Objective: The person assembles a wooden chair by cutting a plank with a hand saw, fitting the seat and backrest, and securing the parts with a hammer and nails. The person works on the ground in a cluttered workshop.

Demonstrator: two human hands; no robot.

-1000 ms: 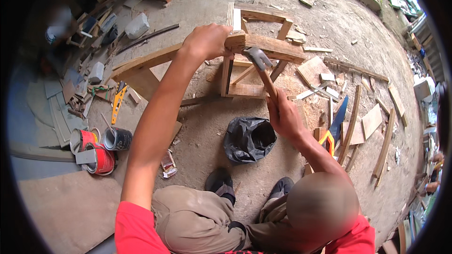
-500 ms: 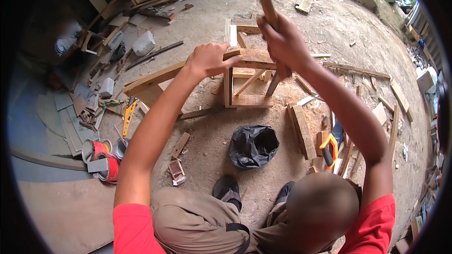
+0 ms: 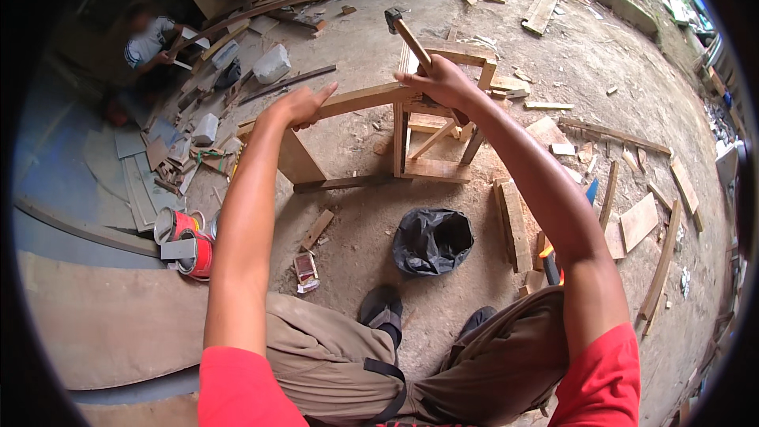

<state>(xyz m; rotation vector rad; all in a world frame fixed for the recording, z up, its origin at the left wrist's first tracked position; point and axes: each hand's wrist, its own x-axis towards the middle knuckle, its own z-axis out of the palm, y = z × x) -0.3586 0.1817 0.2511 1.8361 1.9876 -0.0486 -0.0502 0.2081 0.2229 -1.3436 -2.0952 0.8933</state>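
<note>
My right hand [image 3: 444, 85] is closed round the wooden handle of a hammer [image 3: 414, 44], its dark head up and to the left. That hand rests against the right end of a long wooden plank [image 3: 365, 98]. Farther left, my left hand [image 3: 299, 107] grips the same plank with fingers curled over it and thumb stretched out. Beneath and beyond the right hand stands a wooden frame [image 3: 437, 168] of upright posts, crosspieces and a diagonal brace. A flat wooden panel [image 3: 299, 160] hangs below the plank on the left.
A black plastic bag [image 3: 431, 247] stands open near my feet. Timber offcuts [image 3: 515, 225] and a handsaw with an orange-and-black handle [image 3: 549, 257] lie to the right. Red paint cans [image 3: 196, 255] stand left. A person [image 3: 149, 41] sits at the far left among scraps.
My left hand has slid left along the plank. My right hand has come down from its raised position to the plank's end, still holding the hammer. The head view has shifted.
</note>
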